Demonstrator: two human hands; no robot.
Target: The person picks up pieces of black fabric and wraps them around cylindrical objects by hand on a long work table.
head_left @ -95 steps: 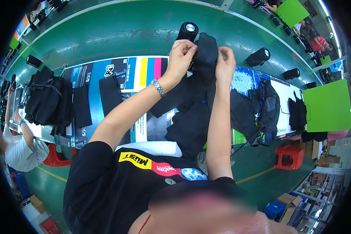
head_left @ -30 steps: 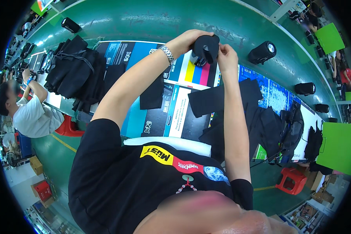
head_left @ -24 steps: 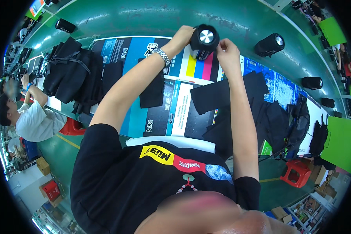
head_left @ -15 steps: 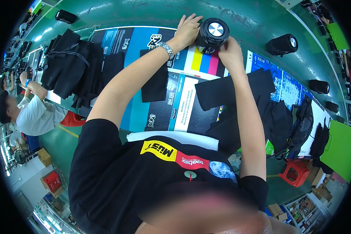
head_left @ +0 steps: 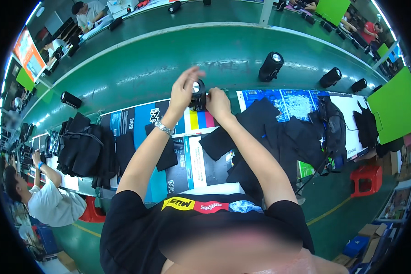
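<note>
A black cylindrical speaker [head_left: 197, 95] with a silver disc on its end stands upright at the far edge of the printed sheets. My left hand [head_left: 183, 93] is at its left side, fingers stretched out and slightly blurred; the palm seems to rest against it. On the other side, my right hand [head_left: 218, 104] has its fingers curled in against the speaker's lower right. Its fingertips are partly hidden. Below my hands, pieces of black fabric [head_left: 218, 143] lie on the printed sheets [head_left: 196, 166].
A pile of black fabric sleeves [head_left: 80, 153] lies left, a black bag [head_left: 332, 125] right. Other black speakers [head_left: 271, 67] stand along the green line surface [head_left: 137, 68]. A co-worker [head_left: 55, 196] sits at left; a red stool [head_left: 366, 181] stands right.
The view has tilted up and shifted, so more of the far line shows. My hands remain around the speaker; the left hand's fingers have moved and blur slightly.
</note>
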